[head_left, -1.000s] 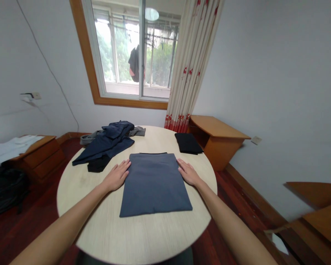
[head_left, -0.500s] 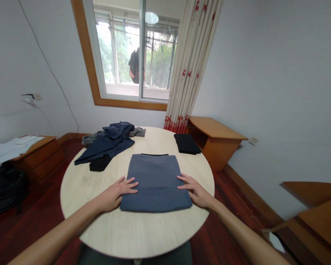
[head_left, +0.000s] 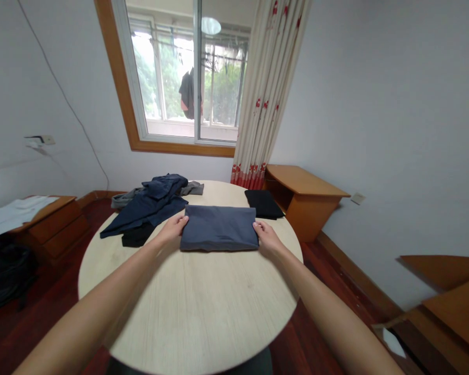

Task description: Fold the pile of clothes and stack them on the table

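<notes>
A folded grey-blue garment [head_left: 220,229] forms a wide, narrow rectangle over the middle of the round table. What kind of garment it is cannot be made out. My left hand [head_left: 174,229] pinches its left edge, fingers closed round the cloth. At the opposite edge, my right hand [head_left: 266,235] grips it the same way, with the thumb on top. Beyond the right hand lies a neatly folded black garment [head_left: 263,203]. To the left of my left hand is a loose heap of dark navy clothing [head_left: 148,203], with grey and black cloth showing beneath.
The pale round table [head_left: 195,312] carries all the clothing. Behind its right side stands a wooden desk [head_left: 308,182], beside a patterned curtain [head_left: 263,94]. A low wooden cabinet [head_left: 60,224] with white papers [head_left: 17,213] and a black bag [head_left: 8,271] are at the left.
Both hands, earlier lying spread on the grey-blue garment's sides, now grip its edges farther from me. Its near part has been folded over, making it much shorter front to back.
</notes>
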Demonstrator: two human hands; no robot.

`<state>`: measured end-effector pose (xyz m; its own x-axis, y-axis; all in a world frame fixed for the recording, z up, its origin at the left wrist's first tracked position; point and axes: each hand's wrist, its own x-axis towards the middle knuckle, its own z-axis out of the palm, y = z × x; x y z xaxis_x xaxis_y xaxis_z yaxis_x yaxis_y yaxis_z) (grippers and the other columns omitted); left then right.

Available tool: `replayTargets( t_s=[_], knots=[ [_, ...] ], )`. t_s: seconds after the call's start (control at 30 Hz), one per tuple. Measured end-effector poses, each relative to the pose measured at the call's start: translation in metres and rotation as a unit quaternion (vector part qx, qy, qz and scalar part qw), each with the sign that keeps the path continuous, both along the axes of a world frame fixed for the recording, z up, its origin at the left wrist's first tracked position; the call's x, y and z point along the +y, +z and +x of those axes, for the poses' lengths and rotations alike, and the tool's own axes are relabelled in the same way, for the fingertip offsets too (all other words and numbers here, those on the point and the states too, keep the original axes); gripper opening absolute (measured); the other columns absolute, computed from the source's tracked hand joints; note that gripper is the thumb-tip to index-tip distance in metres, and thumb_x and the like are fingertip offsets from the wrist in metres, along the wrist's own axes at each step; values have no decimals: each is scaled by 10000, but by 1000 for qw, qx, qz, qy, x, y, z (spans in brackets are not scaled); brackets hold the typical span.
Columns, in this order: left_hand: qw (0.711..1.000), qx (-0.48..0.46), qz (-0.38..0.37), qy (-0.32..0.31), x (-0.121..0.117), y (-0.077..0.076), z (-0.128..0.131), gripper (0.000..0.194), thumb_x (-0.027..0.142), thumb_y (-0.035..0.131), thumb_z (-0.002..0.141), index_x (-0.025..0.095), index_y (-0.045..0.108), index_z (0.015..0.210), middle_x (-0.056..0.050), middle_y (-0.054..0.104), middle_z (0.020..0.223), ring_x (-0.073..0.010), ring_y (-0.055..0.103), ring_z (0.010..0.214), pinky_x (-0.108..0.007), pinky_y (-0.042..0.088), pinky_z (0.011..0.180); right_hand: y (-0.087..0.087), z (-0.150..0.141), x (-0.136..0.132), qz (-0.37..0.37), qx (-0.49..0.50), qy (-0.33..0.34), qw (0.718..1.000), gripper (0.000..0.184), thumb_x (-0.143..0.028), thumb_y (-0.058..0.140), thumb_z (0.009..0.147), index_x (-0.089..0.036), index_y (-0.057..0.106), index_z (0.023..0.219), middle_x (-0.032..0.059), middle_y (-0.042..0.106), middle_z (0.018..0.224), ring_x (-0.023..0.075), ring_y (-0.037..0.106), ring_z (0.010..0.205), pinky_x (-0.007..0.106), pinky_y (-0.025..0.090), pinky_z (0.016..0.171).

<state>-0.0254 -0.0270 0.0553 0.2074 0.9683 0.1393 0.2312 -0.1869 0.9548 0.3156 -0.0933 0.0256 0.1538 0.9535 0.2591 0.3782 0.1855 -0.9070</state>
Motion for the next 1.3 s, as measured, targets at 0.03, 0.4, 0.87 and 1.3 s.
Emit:
replayTargets(
  t_s=[0.03, 0.4, 0.87, 1.3],
  knots=[
    [999, -14, -29, 16, 4, -9, 3, 581, 595, 677, 695, 132, 661, 1046, -7, 628, 657, -190, 578, 605, -286, 448, 563, -4, 0, 6, -21, 6, -8, 1000, 445, -514, 540, 848, -139, 619, 1074, 44, 630, 779, 202, 597, 780, 316, 472, 716],
    [998, 57, 34, -8, -23, -52, -21, 688, 498, 739, 637, 155, 571, 1209, 23, 573, 751, -150, 541, 612, -287, 423, 596, -29, 5, -17, -38, 6, 50, 998, 743, -516, 669, 752, -133, 454, 1352, -65, 436, 679, 120, 434, 593, 257, 352, 561],
    [995, 81, 41, -31, -37, -45, -25, 393, 471, 647, 713, 191, 575, 978, 62, 507, 602, -147, 510, 575, -275, 382, 580, -23, 7, -32, -15, -187, 21, 982, 438, -390, 553, 838, -159, 551, 1211, -63, 435, 649, 143, 450, 607, 274, 347, 626],
    [996, 34, -21, -75, -45, -44, -24, 542, 486, 720, 635, 178, 538, 1041, 103, 430, 560, -119, 449, 502, -245, 307, 529, -24, 7, -34, -37, -65, 43, 996, 569, -499, 595, 798, -114, 512, 1209, -89, 389, 579, 126, 406, 554, 260, 326, 584]
  ],
)
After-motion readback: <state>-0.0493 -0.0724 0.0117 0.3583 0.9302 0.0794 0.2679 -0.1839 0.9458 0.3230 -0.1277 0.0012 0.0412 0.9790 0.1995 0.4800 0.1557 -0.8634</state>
